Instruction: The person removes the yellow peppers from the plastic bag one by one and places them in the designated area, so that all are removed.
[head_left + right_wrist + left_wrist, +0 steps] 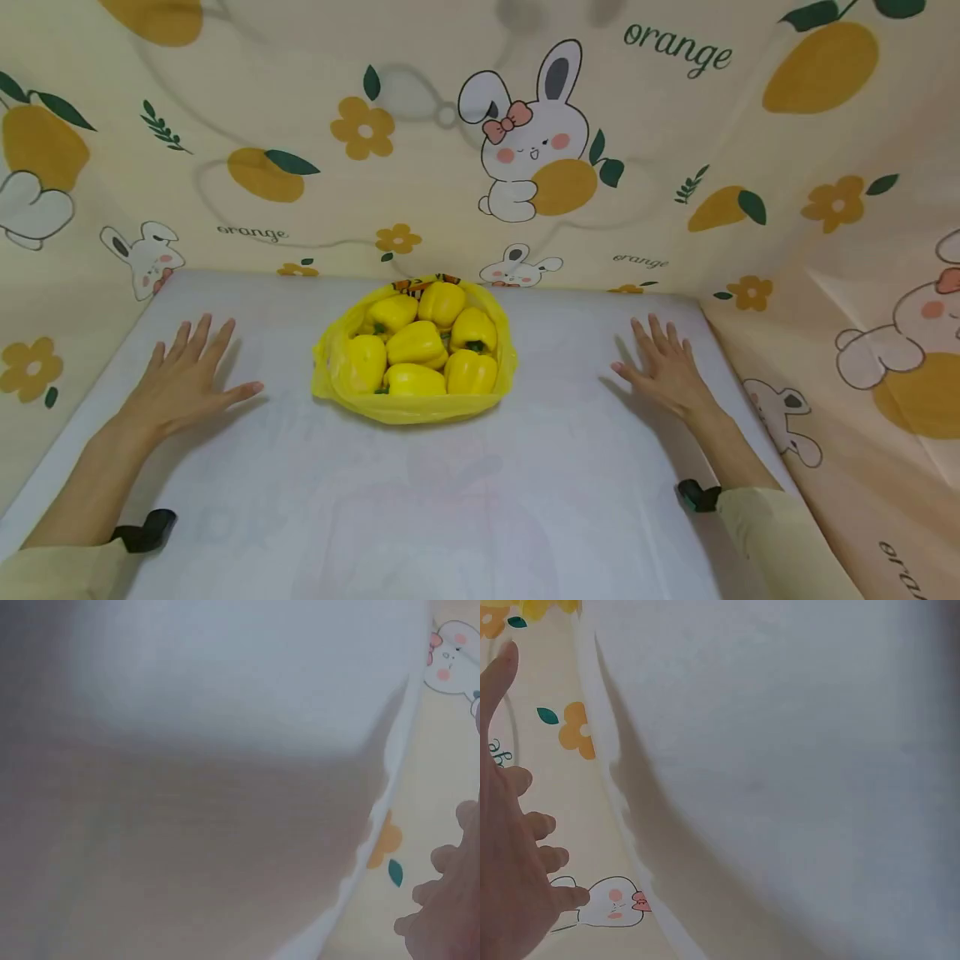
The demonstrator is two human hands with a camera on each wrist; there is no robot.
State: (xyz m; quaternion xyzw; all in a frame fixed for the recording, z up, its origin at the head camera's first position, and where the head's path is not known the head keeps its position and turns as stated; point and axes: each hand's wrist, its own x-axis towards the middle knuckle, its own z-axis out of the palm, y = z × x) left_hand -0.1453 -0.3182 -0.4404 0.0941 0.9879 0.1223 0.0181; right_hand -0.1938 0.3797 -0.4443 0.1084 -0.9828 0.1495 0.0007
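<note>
A yellow plastic bag [397,410] lies with its mouth spread wide near the back of the white table. Inside it sit several yellow bell peppers [416,344], some with green stems showing. To the left of the bag is my left hand [180,383], fingers spread and holding nothing. My right hand [663,371] is well to the right of the bag, its fingers likewise spread with nothing in them. Neither hand touches the bag. In the wrist views, the left hand [510,847] and right hand [450,900] appear at the frame edges, above shadows on the table.
The white table [420,508] meets a cream cloth [450,183] printed with rabbits, oranges and flowers at its back and sides. A dark band with a small device [146,531] is on the left wrist, and a similar device [697,495] is on the right.
</note>
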